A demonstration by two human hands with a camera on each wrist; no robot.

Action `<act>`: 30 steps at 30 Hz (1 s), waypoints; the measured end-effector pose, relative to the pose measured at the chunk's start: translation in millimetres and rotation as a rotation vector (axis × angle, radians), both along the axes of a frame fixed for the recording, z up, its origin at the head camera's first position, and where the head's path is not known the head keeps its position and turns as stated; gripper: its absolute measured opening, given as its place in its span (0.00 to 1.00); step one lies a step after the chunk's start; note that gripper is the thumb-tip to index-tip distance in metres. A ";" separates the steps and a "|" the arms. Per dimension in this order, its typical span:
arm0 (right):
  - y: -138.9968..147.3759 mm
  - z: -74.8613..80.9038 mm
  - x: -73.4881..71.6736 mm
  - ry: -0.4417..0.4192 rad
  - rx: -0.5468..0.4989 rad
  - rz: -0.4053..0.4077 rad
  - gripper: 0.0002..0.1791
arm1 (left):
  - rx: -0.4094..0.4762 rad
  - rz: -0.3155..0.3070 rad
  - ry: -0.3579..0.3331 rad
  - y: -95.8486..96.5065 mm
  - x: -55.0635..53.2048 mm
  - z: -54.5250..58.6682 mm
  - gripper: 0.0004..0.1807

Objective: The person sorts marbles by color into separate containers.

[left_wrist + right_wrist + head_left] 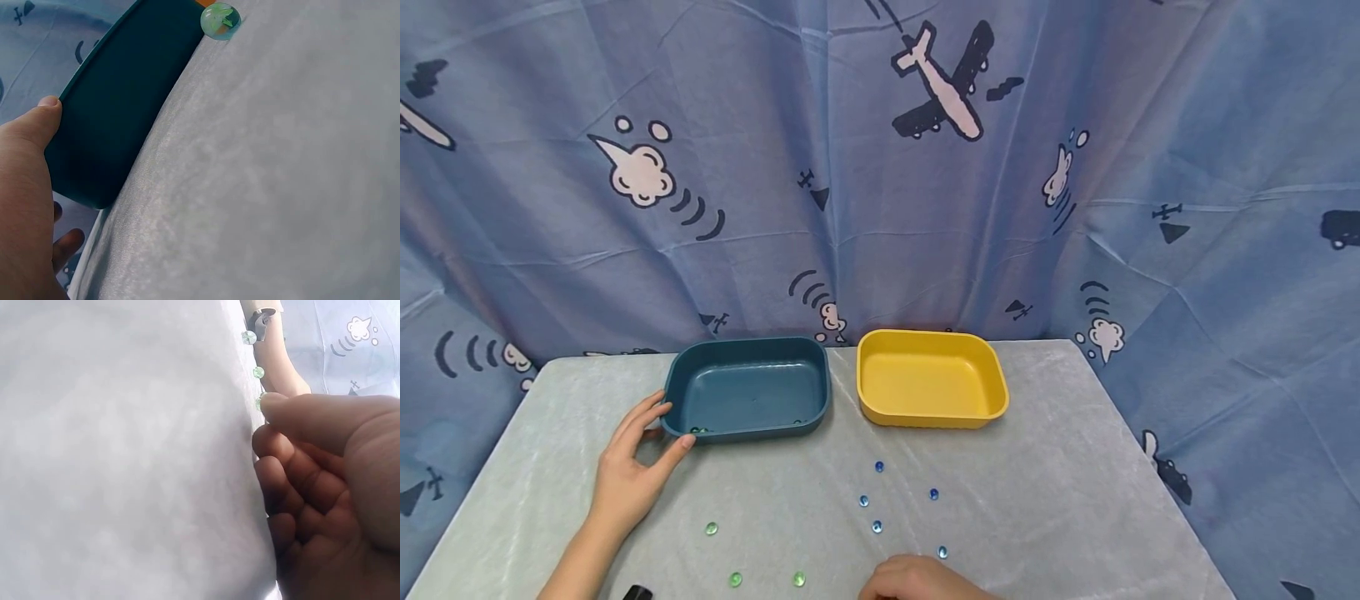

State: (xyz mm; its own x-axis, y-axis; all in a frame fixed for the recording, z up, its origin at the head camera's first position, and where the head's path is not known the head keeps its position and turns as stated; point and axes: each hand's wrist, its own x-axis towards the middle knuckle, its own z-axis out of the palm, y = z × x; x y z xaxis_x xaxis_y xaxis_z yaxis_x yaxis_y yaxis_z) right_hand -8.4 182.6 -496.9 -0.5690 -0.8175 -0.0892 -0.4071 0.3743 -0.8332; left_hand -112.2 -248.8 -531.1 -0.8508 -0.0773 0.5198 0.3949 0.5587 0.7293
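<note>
My left hand (628, 479) grips the near left corner of a teal tray (752, 429), its thumb at the front wall and fingertips at the left rim. The thumb (42, 122) shows on the rim in the left wrist view. A few green glass beads (700, 430) lie inside the tray. My right hand (921, 579) is low at the front edge of the head view, fingers loosely curled close to the cloth. Nothing shows between its thumb (300, 412) and index finger in the right wrist view. Three green glass beads (735, 579) lie left of it, several blue glass beads (877, 527) beyond it.
A yellow tray (932, 417) stands right of the teal one at the back of the cloth-covered table (1075, 500). Behind hangs a blue curtain (760, 167) with airplane prints. A small black object (638, 592) shows at the lower left, beside the left forearm.
</note>
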 end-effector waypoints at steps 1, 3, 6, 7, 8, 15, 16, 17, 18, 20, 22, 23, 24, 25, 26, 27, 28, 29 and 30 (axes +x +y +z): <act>0.4 0.8 -0.6 -0.016 0.002 -0.003 0.07 | 0.002 0.000 -0.001 0.2 -0.1 0.2 0.35; 1.0 2.6 -1.4 -0.059 0.009 -0.009 0.07 | 0.001 0.000 -0.002 0.6 -0.2 0.6 0.35; 0.8 5.6 -2.1 -0.113 0.019 -0.020 0.07 | -0.002 -0.001 -0.003 0.9 0.1 0.7 0.35; 0.4 6.6 -2.2 -0.135 0.021 -0.025 0.07 | -0.003 0.000 -0.003 0.9 0.2 0.6 0.36; 0.2 7.6 -2.4 -0.141 0.028 -0.026 0.07 | -0.005 0.001 -0.003 0.8 0.3 0.6 0.36; -0.7 14.3 -5.7 -0.106 0.030 -0.005 0.07 | -0.006 0.003 0.004 -0.1 0.7 1.8 0.36; -1.0 15.0 -6.2 -0.090 0.026 0.003 0.07 | -0.005 0.002 0.005 0.0 0.7 2.0 0.36; -1.4 15.6 -6.8 -0.068 0.019 0.014 0.07 | -0.003 0.000 0.005 0.2 0.7 2.2 0.36; -2.0 16.0 -7.3 -0.050 0.015 0.022 0.07 | -0.004 -0.001 0.005 0.4 0.7 2.3 0.36; -3.6 17.1 -8.9 -0.058 0.021 0.029 0.08 | -0.005 0.001 0.004 1.2 1.0 2.6 0.36; -5.1 18.1 -10.4 -0.091 0.033 0.021 0.08 | -0.004 0.002 0.003 1.5 1.2 2.0 0.35; -5.8 18.2 -11.2 -0.120 0.030 0.012 0.08 | -0.003 0.002 0.002 1.5 1.2 1.9 0.35; -7.0 18.3 -12.0 -0.156 0.032 -0.004 0.09 | -0.003 0.003 0.002 1.6 1.3 1.8 0.35; -8.0 18.9 -12.9 -0.196 0.032 -0.023 0.09 | -0.003 0.002 0.002 1.6 1.3 1.9 0.36; -9.1 19.3 -13.8 -0.219 0.025 -0.038 0.09 | -0.002 0.001 0.002 1.5 1.2 1.9 0.36; -10.4 20.2 -14.7 -0.236 0.020 -0.055 0.09 | -0.002 0.001 0.002 1.6 1.3 2.3 0.36; -11.9 21.1 -15.8 -0.222 0.017 -0.062 0.10 | -0.002 -0.001 0.003 1.9 1.3 3.1 0.36; -13.5 22.4 -17.0 -0.205 0.020 -0.071 0.10 | -0.002 -0.002 0.002 2.2 1.4 3.7 0.36; -15.2 24.4 -18.1 -0.190 0.031 -0.082 0.10 | -0.003 -0.002 0.002 2.6 1.6 4.2 0.35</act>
